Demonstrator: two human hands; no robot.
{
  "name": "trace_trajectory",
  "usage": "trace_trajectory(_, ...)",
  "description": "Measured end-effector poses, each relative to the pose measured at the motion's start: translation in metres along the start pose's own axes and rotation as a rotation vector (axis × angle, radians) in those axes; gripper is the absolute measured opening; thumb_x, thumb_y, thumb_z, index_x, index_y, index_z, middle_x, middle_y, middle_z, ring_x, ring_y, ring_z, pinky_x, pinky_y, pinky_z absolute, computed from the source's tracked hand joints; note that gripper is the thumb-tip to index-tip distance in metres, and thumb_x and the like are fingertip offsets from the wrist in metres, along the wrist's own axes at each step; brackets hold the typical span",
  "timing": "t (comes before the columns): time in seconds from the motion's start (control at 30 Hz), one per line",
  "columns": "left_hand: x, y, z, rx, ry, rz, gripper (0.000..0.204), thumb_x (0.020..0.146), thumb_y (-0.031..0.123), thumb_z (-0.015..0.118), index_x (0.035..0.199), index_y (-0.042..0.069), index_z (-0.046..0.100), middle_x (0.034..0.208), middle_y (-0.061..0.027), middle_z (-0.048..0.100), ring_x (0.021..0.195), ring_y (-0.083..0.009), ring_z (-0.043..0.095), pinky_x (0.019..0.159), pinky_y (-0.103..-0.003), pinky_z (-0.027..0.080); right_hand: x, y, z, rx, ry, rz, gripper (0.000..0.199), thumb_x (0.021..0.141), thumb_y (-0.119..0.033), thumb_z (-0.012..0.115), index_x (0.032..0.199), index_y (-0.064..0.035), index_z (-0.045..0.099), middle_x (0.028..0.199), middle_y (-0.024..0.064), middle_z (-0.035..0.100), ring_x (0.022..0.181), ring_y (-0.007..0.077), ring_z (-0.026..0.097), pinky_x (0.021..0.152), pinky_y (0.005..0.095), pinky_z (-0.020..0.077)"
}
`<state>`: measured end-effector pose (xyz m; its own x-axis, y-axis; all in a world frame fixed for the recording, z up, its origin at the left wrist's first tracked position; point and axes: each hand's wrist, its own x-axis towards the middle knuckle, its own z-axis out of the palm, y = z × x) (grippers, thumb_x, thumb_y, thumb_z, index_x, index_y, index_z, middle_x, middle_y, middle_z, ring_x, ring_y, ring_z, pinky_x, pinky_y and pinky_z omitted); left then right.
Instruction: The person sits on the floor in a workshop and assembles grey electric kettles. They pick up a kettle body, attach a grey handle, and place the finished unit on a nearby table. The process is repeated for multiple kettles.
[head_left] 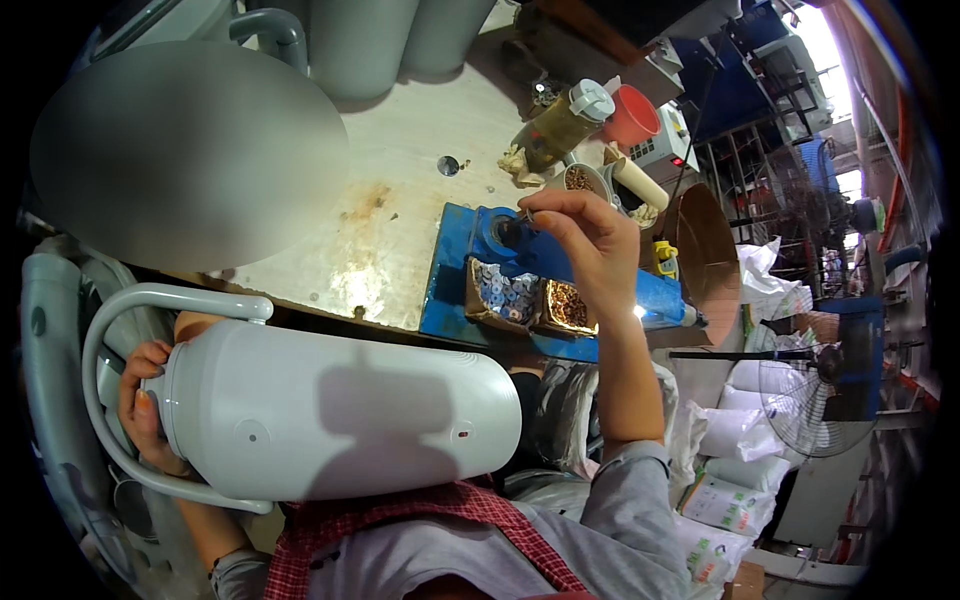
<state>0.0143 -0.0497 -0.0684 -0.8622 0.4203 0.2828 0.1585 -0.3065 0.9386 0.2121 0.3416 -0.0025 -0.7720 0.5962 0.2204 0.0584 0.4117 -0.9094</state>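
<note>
Pale container (300, 410): your left hand (148, 435) clasps its left end; a slack hold could roll it.
Small part (529, 215): your right hand (597, 240) pinches it; a slip could drop it.

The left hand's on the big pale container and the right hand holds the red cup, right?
Not quite: in the head view, the right hand pinches something tiny by the blue device, away from the red cup. The left hand is on the big pale container.

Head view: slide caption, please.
Left hand on a grey canister lying sideways; right hand pinching a small part near a blue fixture.
</note>
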Motion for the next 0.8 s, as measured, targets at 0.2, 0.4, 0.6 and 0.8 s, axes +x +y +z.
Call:
trace_trajectory(0.2, -0.003, -0.003, -0.005, 0.043, 0.017, 0.007, 0.034, 0.088, 0.03, 0.048, 0.095, -0.003, 0.051, 0.105, -0.0162, 0.05, 0.103, -0.0263, 0.049, 0.097, -0.04, 0.039, 0.002, -0.014, -0.001, -0.238, -0.063, -0.014, 0.015, 0.085, 0.001, 0.063, 0.1, 0.004, 0.067, 0.095, 0.0097, 0.07, 0.092, 0.0124, 0.064, 0.083, 0.0254, 0.0504)
trace_trajectory(0.4, -0.003, -0.006, -0.011, -0.167, 0.069, -0.028, 0.034, 0.093, 0.03, 0.044, 0.106, 0.0, 0.052, 0.109, -0.0122, 0.051, 0.107, -0.0239, 0.051, 0.098, -0.039, 0.041, -0.005, -0.008, 0.003, -0.169, 0.051, -0.122, 0.027, 0.084, -0.002, 0.066, 0.111, 0.0018, 0.063, 0.099, 0.0114, 0.069, 0.087, 0.0164, 0.068, 0.081, 0.0279, 0.0525)
trace_trajectory(0.6, 0.0, -0.013, -0.039, -0.37, 0.301, -0.035, 0.034, 0.096, 0.03, 0.041, 0.116, 0.005, 0.054, 0.12, -0.0081, 0.056, 0.111, -0.0204, 0.056, 0.098, -0.037, 0.046, -0.049, -0.007, -0.001, -0.006, -0.01, -0.106, 0.038, 0.082, -0.009, 0.069, 0.118, 0.0009, 0.06, 0.105, 0.013, 0.068, 0.095, 0.0208, 0.066, 0.086, 0.0324, 0.0508)
trace_trajectory(0.8, 0.041, -0.027, 0.019, -0.309, 0.228, 0.115, 0.033, 0.094, 0.033, 0.044, 0.108, 0.004, 0.054, 0.115, -0.0093, 0.056, 0.107, -0.0213, 0.056, 0.096, -0.039, 0.045, -0.083, 0.003, 0.026, 0.285, 0.063, 0.11, 0.032, 0.086, -0.011, 0.063, 0.115, 0.0023, 0.058, 0.109, 0.0106, 0.065, 0.098, 0.0181, 0.062, 0.086, 0.0302, 0.048)
